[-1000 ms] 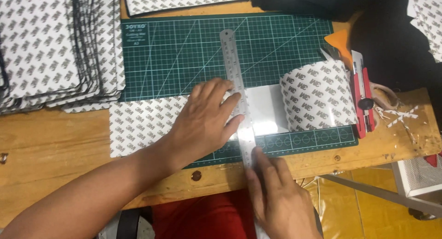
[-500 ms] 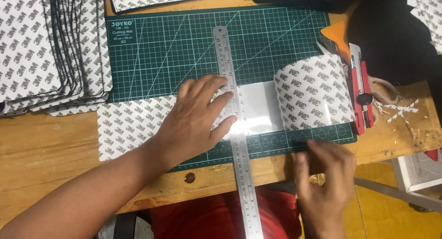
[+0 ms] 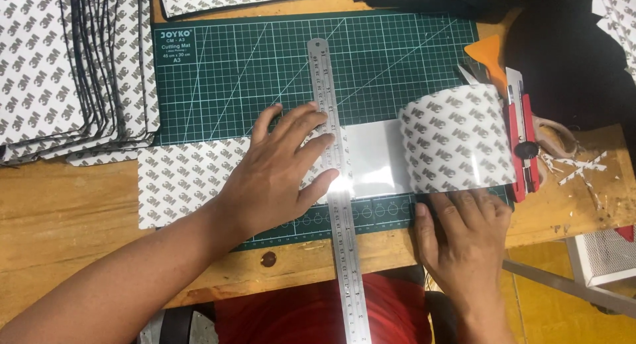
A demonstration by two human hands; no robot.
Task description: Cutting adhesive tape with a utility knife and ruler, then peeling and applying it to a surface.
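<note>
Both of your hands now lie flat: the left hand (image 3: 281,168) pins the steel ruler (image 3: 334,178) across the patterned adhesive sheet (image 3: 192,175) mid-frame, while the right hand (image 3: 464,235), moved from the ruler's lower end, seemingly steadies the curled roll (image 3: 457,139) at lower right.
</note>
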